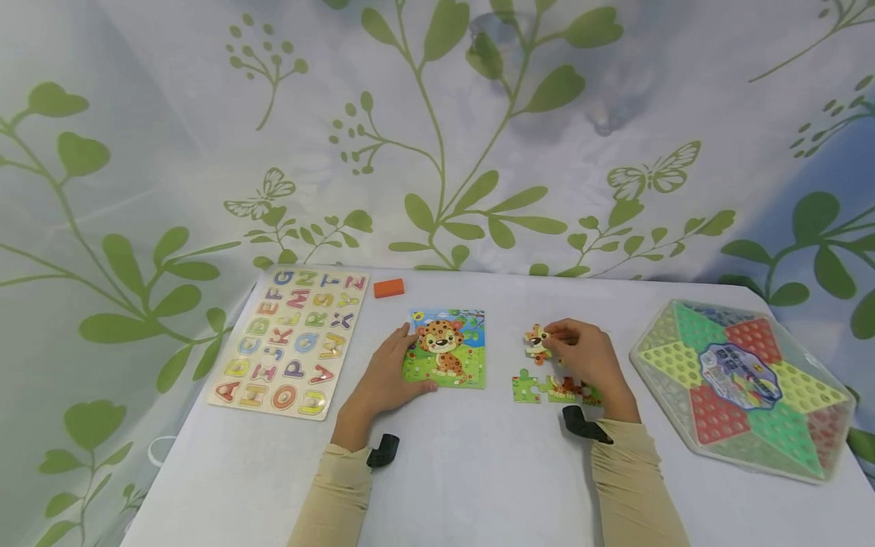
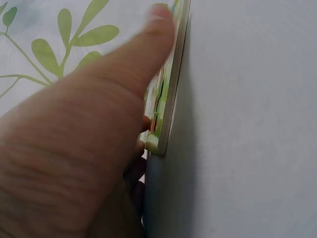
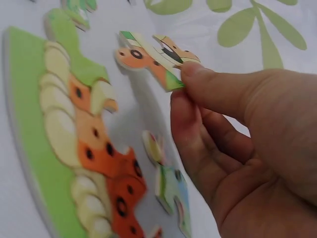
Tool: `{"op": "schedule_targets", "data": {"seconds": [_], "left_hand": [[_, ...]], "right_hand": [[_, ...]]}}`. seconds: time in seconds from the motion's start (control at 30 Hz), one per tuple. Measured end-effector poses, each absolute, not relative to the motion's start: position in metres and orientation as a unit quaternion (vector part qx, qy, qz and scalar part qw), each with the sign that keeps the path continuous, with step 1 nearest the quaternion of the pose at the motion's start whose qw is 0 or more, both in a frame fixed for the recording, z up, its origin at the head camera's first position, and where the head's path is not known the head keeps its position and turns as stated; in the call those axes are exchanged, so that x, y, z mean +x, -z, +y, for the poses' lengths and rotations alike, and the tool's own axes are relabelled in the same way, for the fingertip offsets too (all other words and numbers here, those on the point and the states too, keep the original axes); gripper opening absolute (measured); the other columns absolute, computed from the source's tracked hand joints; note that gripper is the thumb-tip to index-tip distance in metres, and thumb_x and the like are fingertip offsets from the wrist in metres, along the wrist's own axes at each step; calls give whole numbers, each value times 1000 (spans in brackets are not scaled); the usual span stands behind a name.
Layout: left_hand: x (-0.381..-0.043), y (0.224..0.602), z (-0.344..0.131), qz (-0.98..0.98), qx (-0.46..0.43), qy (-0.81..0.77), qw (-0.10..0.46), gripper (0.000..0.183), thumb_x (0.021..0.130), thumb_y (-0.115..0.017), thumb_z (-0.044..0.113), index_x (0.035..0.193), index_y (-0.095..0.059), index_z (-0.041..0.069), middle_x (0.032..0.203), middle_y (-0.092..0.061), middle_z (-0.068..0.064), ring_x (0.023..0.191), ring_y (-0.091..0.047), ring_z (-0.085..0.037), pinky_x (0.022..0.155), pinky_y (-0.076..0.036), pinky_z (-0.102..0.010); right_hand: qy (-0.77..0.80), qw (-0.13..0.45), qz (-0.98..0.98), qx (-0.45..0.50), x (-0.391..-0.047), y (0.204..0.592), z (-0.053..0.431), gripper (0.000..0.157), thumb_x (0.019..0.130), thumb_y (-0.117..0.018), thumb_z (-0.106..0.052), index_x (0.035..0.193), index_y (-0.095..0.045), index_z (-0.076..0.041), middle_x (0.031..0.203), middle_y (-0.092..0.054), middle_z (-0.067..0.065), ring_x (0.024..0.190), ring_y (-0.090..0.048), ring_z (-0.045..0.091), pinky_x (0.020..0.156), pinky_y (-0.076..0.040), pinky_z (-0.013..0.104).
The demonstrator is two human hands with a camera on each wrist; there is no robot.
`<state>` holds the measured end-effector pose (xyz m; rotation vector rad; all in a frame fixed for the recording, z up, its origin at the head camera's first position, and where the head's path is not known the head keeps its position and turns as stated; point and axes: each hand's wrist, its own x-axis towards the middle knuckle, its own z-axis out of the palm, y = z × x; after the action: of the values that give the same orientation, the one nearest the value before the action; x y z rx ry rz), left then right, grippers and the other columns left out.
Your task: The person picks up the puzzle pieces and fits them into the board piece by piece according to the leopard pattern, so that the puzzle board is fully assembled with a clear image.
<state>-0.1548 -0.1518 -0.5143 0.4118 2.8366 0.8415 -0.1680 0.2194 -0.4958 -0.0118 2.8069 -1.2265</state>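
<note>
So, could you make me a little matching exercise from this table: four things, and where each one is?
Things:
1. letter board
2. leopard picture
3. loose puzzle piece
4. star game board

Places, as the head view shows them:
A. at the right end of the table
B. pinched between the fingers of the right hand
C. at the left end of the table
D. touched by the left hand

Right pairs: 1-C, 2-D, 3-B, 4-A.
</note>
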Motion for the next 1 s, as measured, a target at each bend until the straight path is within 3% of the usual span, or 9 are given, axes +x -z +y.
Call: {"op": "schedule_targets", "data": {"seconds": [0.2,0.53,1.0], "left_hand": [[-156,514,-150,945,135,-287,78,96,86,-75,57,161,-32,13,172,-19,-7,159,-18,-30,128,-23,-52],[-155,518,-143,950,173,-254,45,94,90,-68,60,162,-30,12,171,-21,-9,160,-13,-34,128,-18,-59],[-156,520,-144,956,198,-212,47,84,94,-65,56,161,-34,16,170,-25,-3,160,-17,-30,129,-17,-56]], "right_hand": [[420,34,907,9,-170,493,203,33,97,-71,-35,122,-73,-15,110,-77,9,96,-72,25,83,-54,38],[465,40,884,-34,-173,497,135,26,95,-74,-30,116,-77,-17,104,-79,4,87,-76,18,72,-59,33],[431,15,902,-20,-191,509,62,26,90,-79,-28,110,-81,-11,98,-81,4,91,-75,21,81,-61,39]]}}
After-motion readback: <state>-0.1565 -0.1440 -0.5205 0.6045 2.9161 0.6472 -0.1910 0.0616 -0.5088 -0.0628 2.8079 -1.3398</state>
